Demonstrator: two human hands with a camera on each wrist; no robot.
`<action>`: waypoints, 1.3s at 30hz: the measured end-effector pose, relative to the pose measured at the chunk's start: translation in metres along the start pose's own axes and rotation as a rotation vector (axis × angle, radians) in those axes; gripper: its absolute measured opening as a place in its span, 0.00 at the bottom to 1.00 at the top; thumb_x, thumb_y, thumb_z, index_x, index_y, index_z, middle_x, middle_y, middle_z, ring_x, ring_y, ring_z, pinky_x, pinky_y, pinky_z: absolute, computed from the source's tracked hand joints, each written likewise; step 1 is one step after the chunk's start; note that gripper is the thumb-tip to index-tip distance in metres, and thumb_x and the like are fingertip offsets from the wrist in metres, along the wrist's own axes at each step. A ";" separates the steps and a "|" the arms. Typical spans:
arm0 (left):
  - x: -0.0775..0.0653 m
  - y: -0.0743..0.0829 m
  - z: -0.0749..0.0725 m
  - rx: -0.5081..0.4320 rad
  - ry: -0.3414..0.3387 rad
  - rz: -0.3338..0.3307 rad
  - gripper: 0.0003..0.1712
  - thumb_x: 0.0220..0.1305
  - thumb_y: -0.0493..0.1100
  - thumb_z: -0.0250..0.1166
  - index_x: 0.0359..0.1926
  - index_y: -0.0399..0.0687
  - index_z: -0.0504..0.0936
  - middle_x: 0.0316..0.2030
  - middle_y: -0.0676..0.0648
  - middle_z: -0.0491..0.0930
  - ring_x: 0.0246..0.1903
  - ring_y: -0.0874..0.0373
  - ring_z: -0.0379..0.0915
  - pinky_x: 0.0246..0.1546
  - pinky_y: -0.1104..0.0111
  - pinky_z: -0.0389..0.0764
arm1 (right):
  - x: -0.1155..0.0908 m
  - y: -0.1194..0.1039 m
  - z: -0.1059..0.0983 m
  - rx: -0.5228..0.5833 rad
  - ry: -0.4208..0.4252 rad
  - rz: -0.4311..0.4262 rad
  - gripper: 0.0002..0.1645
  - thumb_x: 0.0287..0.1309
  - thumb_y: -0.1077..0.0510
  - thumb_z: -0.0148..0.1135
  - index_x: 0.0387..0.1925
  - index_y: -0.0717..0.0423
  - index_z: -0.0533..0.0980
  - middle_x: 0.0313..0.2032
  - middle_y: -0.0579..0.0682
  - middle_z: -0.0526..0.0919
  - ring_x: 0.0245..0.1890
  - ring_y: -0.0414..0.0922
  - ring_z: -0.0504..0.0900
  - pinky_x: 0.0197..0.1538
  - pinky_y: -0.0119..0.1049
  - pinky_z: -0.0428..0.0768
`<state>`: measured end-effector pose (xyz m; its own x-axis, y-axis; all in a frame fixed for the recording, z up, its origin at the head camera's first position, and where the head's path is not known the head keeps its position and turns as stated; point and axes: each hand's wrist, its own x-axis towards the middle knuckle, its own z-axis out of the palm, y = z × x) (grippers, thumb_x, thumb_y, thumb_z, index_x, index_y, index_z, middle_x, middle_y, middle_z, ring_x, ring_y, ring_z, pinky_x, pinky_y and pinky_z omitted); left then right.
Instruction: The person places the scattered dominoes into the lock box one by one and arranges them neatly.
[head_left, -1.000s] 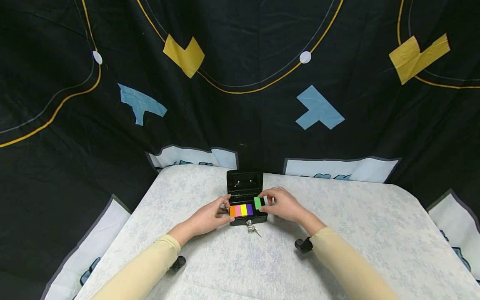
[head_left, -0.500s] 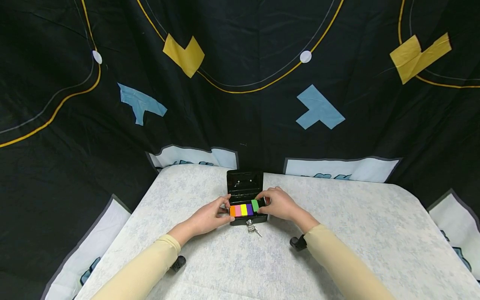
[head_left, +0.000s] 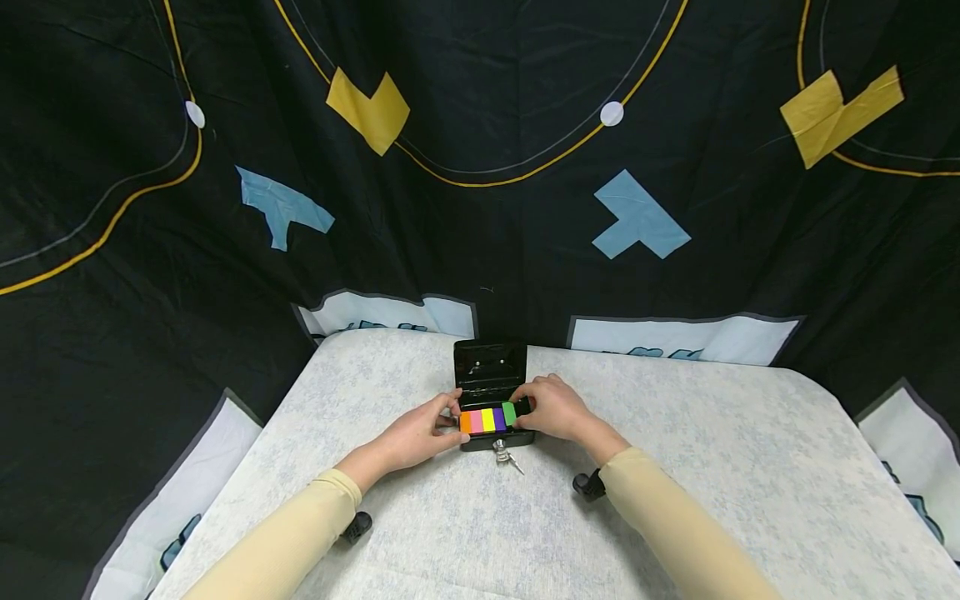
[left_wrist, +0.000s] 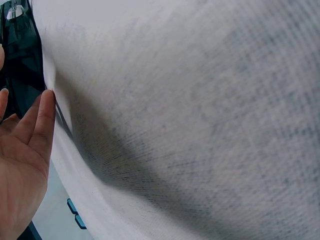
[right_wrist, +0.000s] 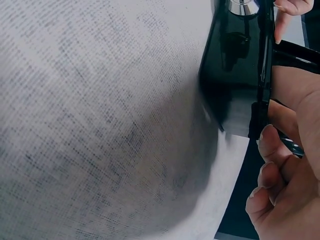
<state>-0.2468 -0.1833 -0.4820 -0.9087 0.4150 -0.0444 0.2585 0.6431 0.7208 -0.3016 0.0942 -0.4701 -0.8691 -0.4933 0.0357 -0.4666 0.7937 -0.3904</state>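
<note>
A small black cash box stands at the far middle of the table with its lid raised. Orange, pink, yellow and purple blocks lie side by side in it. My left hand holds the box's left end, thumb at the front corner and forefinger at the back. With thumb and forefinger my right hand pinches a green block at the right end of the row, right beside the purple one. In the right wrist view, the right hand's curled fingers show by the box's side; the blocks are hidden.
Keys hang from the lock on the box's front. A pale patterned cloth covers the table. Behind it hangs a black curtain with yellow and blue shapes.
My right hand has moved left with the green block, bringing it from the box's right side up against the purple block. The left hand has stayed in place.
</note>
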 end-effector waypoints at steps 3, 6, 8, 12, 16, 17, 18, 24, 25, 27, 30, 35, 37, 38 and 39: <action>0.000 -0.001 0.000 -0.002 0.003 0.002 0.22 0.70 0.54 0.69 0.52 0.48 0.70 0.79 0.53 0.55 0.58 0.54 0.78 0.54 0.60 0.81 | 0.000 -0.001 0.000 -0.017 0.002 0.008 0.23 0.52 0.47 0.79 0.50 0.46 0.86 0.26 0.42 0.73 0.35 0.44 0.68 0.38 0.40 0.68; 0.001 -0.001 0.000 0.005 0.002 -0.002 0.22 0.69 0.54 0.69 0.52 0.48 0.70 0.79 0.54 0.55 0.58 0.54 0.78 0.54 0.60 0.81 | 0.000 -0.002 -0.001 -0.030 0.007 0.012 0.23 0.51 0.47 0.80 0.50 0.46 0.86 0.26 0.42 0.73 0.35 0.44 0.69 0.39 0.40 0.69; 0.001 -0.001 0.000 0.007 0.004 0.001 0.23 0.69 0.53 0.69 0.52 0.47 0.69 0.79 0.53 0.55 0.58 0.54 0.78 0.54 0.60 0.81 | 0.000 -0.002 -0.001 -0.036 0.008 0.014 0.23 0.51 0.48 0.80 0.49 0.46 0.86 0.26 0.42 0.73 0.35 0.44 0.69 0.39 0.41 0.70; 0.002 -0.001 0.000 0.005 0.007 0.011 0.22 0.70 0.52 0.69 0.52 0.47 0.69 0.79 0.51 0.55 0.58 0.53 0.79 0.54 0.60 0.81 | 0.000 -0.003 0.000 -0.052 0.004 0.021 0.23 0.51 0.48 0.80 0.49 0.47 0.86 0.27 0.41 0.74 0.36 0.44 0.70 0.42 0.41 0.72; 0.001 -0.001 -0.001 0.004 0.005 0.006 0.22 0.70 0.52 0.69 0.52 0.47 0.69 0.79 0.51 0.55 0.58 0.53 0.79 0.53 0.60 0.81 | 0.001 -0.003 0.001 -0.071 -0.007 0.032 0.23 0.51 0.48 0.80 0.49 0.47 0.86 0.31 0.42 0.78 0.38 0.44 0.72 0.45 0.42 0.74; 0.001 -0.001 -0.001 0.003 0.004 0.003 0.22 0.70 0.53 0.69 0.52 0.47 0.70 0.79 0.52 0.55 0.58 0.52 0.79 0.53 0.60 0.81 | 0.001 -0.003 0.001 -0.073 -0.010 0.036 0.23 0.51 0.49 0.80 0.49 0.47 0.86 0.33 0.43 0.79 0.39 0.45 0.72 0.46 0.42 0.74; 0.001 -0.001 -0.001 0.003 0.004 0.000 0.22 0.70 0.53 0.69 0.52 0.47 0.70 0.79 0.52 0.55 0.58 0.53 0.79 0.53 0.61 0.81 | 0.001 -0.004 0.002 -0.076 -0.011 0.039 0.22 0.51 0.49 0.80 0.49 0.47 0.86 0.35 0.43 0.81 0.40 0.45 0.73 0.46 0.42 0.75; 0.001 0.000 -0.001 0.006 0.003 -0.004 0.23 0.70 0.53 0.69 0.53 0.46 0.70 0.79 0.53 0.55 0.59 0.53 0.78 0.54 0.60 0.81 | 0.001 -0.006 0.002 -0.075 -0.016 0.047 0.22 0.51 0.49 0.80 0.48 0.48 0.86 0.41 0.47 0.85 0.45 0.48 0.76 0.50 0.44 0.76; 0.001 0.000 -0.001 0.007 0.004 -0.001 0.23 0.70 0.53 0.69 0.53 0.46 0.70 0.79 0.52 0.55 0.59 0.52 0.78 0.54 0.60 0.81 | 0.000 -0.006 0.001 -0.075 -0.018 0.049 0.22 0.51 0.49 0.80 0.48 0.48 0.86 0.42 0.47 0.85 0.45 0.48 0.76 0.50 0.44 0.76; 0.001 0.000 0.000 0.007 0.004 0.000 0.23 0.70 0.53 0.69 0.53 0.46 0.70 0.79 0.52 0.56 0.59 0.52 0.78 0.54 0.60 0.81 | 0.000 -0.007 0.001 -0.073 -0.021 0.053 0.22 0.51 0.49 0.80 0.48 0.48 0.86 0.43 0.47 0.86 0.47 0.49 0.77 0.52 0.44 0.76; 0.001 0.000 0.000 0.006 0.003 0.004 0.23 0.70 0.53 0.69 0.52 0.46 0.70 0.79 0.52 0.55 0.59 0.53 0.78 0.55 0.60 0.81 | 0.001 -0.007 0.001 -0.077 -0.027 0.059 0.21 0.51 0.49 0.80 0.48 0.47 0.86 0.44 0.47 0.86 0.49 0.50 0.78 0.54 0.45 0.76; 0.001 -0.001 -0.001 0.009 0.002 0.008 0.23 0.70 0.54 0.69 0.52 0.46 0.70 0.79 0.52 0.55 0.59 0.53 0.78 0.55 0.60 0.80 | 0.002 -0.007 0.001 -0.070 -0.042 0.070 0.21 0.51 0.49 0.80 0.47 0.48 0.86 0.45 0.47 0.87 0.50 0.50 0.78 0.55 0.45 0.76; 0.001 -0.001 -0.001 0.013 0.002 0.006 0.23 0.70 0.54 0.68 0.52 0.47 0.69 0.79 0.52 0.55 0.59 0.53 0.78 0.55 0.60 0.80 | 0.002 -0.007 0.000 -0.068 -0.046 0.072 0.21 0.51 0.49 0.80 0.47 0.47 0.86 0.45 0.46 0.87 0.49 0.50 0.78 0.55 0.44 0.76; 0.002 -0.001 0.000 0.013 0.003 0.006 0.23 0.70 0.54 0.68 0.52 0.47 0.70 0.79 0.52 0.55 0.58 0.53 0.78 0.55 0.60 0.81 | 0.002 -0.008 0.000 -0.065 -0.048 0.072 0.21 0.51 0.49 0.80 0.47 0.48 0.86 0.45 0.46 0.87 0.49 0.50 0.78 0.55 0.44 0.76; 0.002 -0.001 0.000 0.013 0.005 0.005 0.23 0.70 0.54 0.69 0.52 0.47 0.70 0.79 0.52 0.55 0.58 0.53 0.78 0.55 0.60 0.81 | 0.002 -0.008 0.000 -0.064 -0.049 0.072 0.21 0.51 0.49 0.80 0.47 0.48 0.86 0.45 0.46 0.87 0.49 0.50 0.78 0.55 0.44 0.76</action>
<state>-0.2487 -0.1836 -0.4827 -0.9091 0.4149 -0.0375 0.2670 0.6494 0.7121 -0.2992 0.0870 -0.4671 -0.8923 -0.4500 -0.0357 -0.4143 0.8478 -0.3311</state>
